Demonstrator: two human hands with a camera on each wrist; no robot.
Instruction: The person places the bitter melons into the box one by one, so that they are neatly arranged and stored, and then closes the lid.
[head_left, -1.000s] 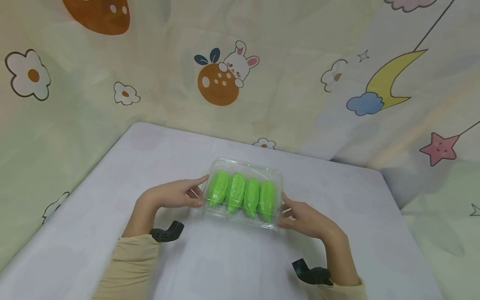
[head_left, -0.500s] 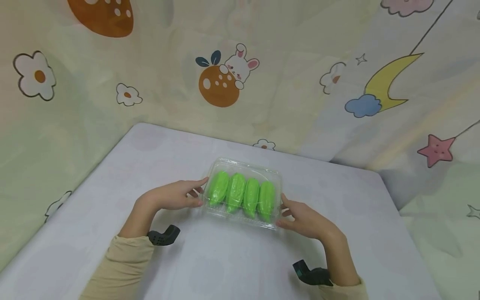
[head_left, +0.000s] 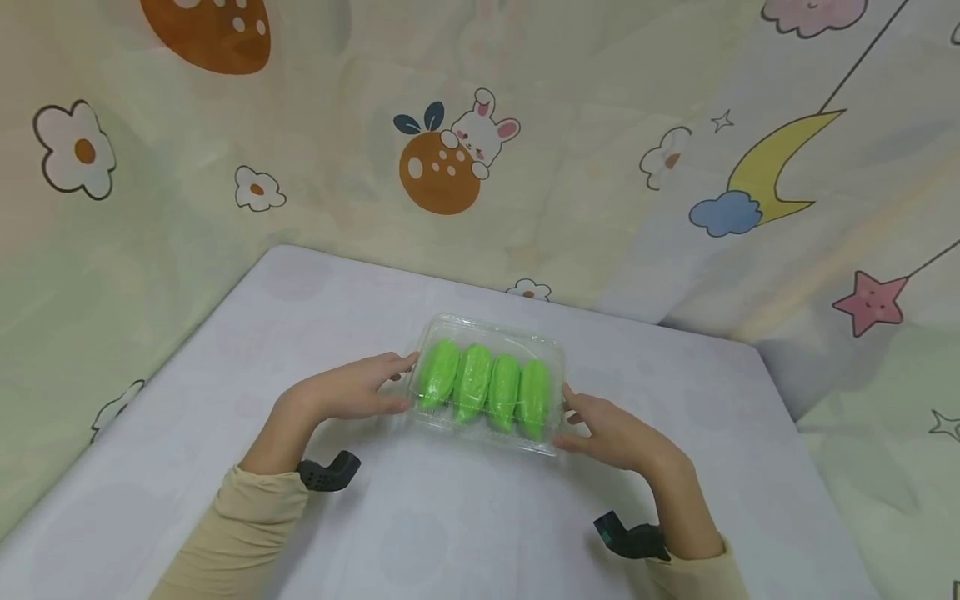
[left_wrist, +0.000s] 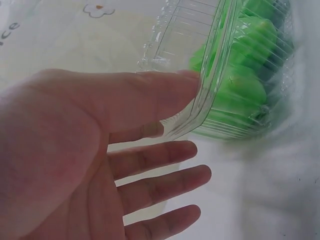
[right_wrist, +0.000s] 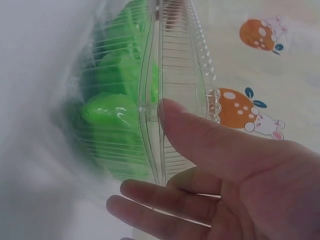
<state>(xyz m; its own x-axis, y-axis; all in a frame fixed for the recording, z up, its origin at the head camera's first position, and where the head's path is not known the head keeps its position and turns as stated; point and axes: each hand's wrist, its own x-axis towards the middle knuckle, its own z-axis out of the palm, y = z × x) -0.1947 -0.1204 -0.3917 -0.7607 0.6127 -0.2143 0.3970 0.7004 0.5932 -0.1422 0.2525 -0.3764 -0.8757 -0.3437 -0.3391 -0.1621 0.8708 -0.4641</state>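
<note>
A clear plastic clamshell box (head_left: 495, 329) sits on the white table (head_left: 465, 525), its lid over several bright green, elongated, shiny pieces (head_left: 472, 383). My left hand (head_left: 348, 387) is at the box's left side. In the left wrist view its thumb (left_wrist: 170, 95) touches the rim, and the other fingers (left_wrist: 167, 192) stretch out straight below. On the opposite side is my right hand (head_left: 611, 433). Its thumb (right_wrist: 177, 120) rests at the seam between lid and base, with the lower fingers (right_wrist: 150, 197) extended and a finger behind the thumb bent.
A dark wrist camera mount (head_left: 330, 472) sits on the left wrist and another mount (head_left: 630, 537) on the right. Behind the table hangs a patterned cloth backdrop (head_left: 585, 167) with printed fruit, a rabbit and a moon. The table's far edge runs just beyond the box.
Both hands stay beside the box, with small shifts of fingers and wrists. The box sits almost where it was. The right forearm has shifted slightly, and the head view has tilted a little.
</note>
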